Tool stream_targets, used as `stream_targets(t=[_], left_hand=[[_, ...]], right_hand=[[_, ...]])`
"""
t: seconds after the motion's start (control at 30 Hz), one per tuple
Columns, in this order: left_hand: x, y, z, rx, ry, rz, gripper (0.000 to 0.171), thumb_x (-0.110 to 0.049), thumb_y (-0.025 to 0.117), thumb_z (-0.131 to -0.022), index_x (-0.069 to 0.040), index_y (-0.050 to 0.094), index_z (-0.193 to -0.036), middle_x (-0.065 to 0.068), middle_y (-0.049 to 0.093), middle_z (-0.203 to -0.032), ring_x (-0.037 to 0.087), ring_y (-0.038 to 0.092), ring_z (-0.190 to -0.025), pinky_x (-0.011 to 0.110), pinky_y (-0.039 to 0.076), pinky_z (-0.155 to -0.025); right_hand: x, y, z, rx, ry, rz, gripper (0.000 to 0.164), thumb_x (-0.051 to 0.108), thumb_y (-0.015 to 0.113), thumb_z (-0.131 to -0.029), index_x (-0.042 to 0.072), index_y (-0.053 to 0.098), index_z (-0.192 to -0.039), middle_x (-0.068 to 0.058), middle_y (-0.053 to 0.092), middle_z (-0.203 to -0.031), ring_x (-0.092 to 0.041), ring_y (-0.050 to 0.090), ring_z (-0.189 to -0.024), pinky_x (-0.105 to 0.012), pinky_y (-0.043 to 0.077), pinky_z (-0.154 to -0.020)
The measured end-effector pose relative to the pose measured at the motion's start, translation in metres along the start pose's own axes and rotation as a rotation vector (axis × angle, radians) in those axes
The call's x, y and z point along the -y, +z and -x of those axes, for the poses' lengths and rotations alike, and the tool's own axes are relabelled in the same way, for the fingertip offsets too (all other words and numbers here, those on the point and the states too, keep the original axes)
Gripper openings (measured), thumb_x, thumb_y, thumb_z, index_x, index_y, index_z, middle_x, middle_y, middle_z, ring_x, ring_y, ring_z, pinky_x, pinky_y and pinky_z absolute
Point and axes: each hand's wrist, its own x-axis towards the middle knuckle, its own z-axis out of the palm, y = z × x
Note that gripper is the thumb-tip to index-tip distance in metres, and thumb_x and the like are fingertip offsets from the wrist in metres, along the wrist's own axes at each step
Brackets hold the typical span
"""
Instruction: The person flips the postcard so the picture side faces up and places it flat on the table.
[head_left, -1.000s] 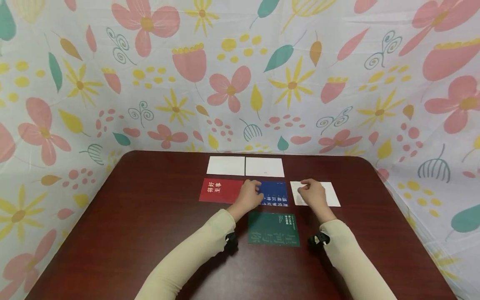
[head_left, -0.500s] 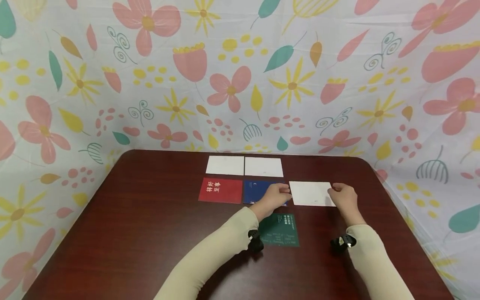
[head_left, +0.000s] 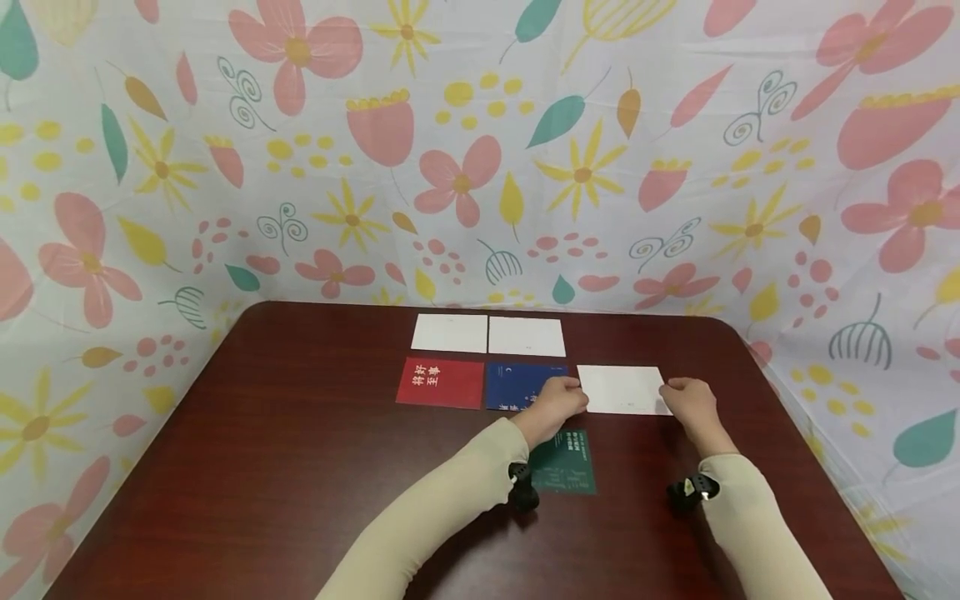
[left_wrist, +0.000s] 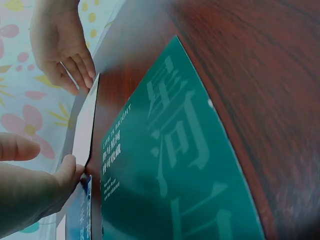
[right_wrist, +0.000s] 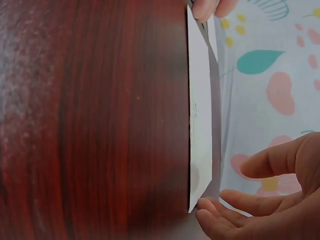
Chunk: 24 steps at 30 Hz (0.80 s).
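Note:
A white card (head_left: 624, 389) lies at the right end of the middle row in the head view. My left hand (head_left: 555, 406) touches its left edge with a fingertip and partly covers the blue card (head_left: 517, 383). In the left wrist view, this hand's thumb and finger stand apart. At the card's right edge is my right hand (head_left: 692, 408). Its fingers (right_wrist: 212, 217) meet the card's end in the right wrist view, the thumb held away from it. Nearer to me lies a green card (left_wrist: 165, 150) with pale lettering, partly hidden by the left arm in the head view.
A red card (head_left: 440, 382) with white characters lies left of the blue one. Behind them, two white cards (head_left: 450, 333) lie side by side near the back of the dark wooden table (head_left: 300, 467). A flowered cloth (head_left: 480, 150) hangs behind.
My left hand has moved right, from between the red and blue cards to the white card's left edge. My right hand has shifted from over that card to its right edge.

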Motion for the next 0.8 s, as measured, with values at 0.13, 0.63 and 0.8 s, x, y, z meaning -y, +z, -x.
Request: stream_targets(t=[0.13,0.63,0.8], left_hand=[[0.000,0.003,0.002,-0.025,0.005,0.064,0.052,0.008,0.051,-0.084,0.012,0.044,-0.135,0.024,0.049,-0.131,0.033,0.053,-0.120,0.040,0.048,-0.096],[-0.004,0.009,0.005,-0.093,0.007,0.022,0.047,0.000,0.055,-0.090,0.005,0.048,-0.136,0.018,0.054,-0.128,0.033,0.048,-0.125,0.040,0.044,-0.095],[-0.009,0.011,0.008,-0.121,0.002,0.010,0.045,-0.001,0.057,-0.090,0.001,0.051,-0.135,0.014,0.057,-0.127,0.031,0.050,-0.124,0.038,0.044,-0.091]], right_hand=[[-0.001,-0.002,0.001,0.010,0.004,-0.023,0.054,0.017,0.038,-0.094,-0.020,0.040,-0.133,-0.039,0.038,-0.135,-0.050,0.039,-0.124,-0.056,0.041,-0.096],[-0.003,-0.003,0.001,0.042,0.002,-0.138,0.056,0.016,0.038,-0.096,-0.020,0.033,-0.138,-0.039,0.030,-0.141,-0.049,0.032,-0.131,-0.056,0.035,-0.103],[0.003,-0.005,0.000,0.006,-0.005,-0.151,0.055,0.015,0.039,-0.095,-0.020,0.034,-0.137,-0.039,0.033,-0.140,-0.046,0.037,-0.127,-0.051,0.040,-0.097]])
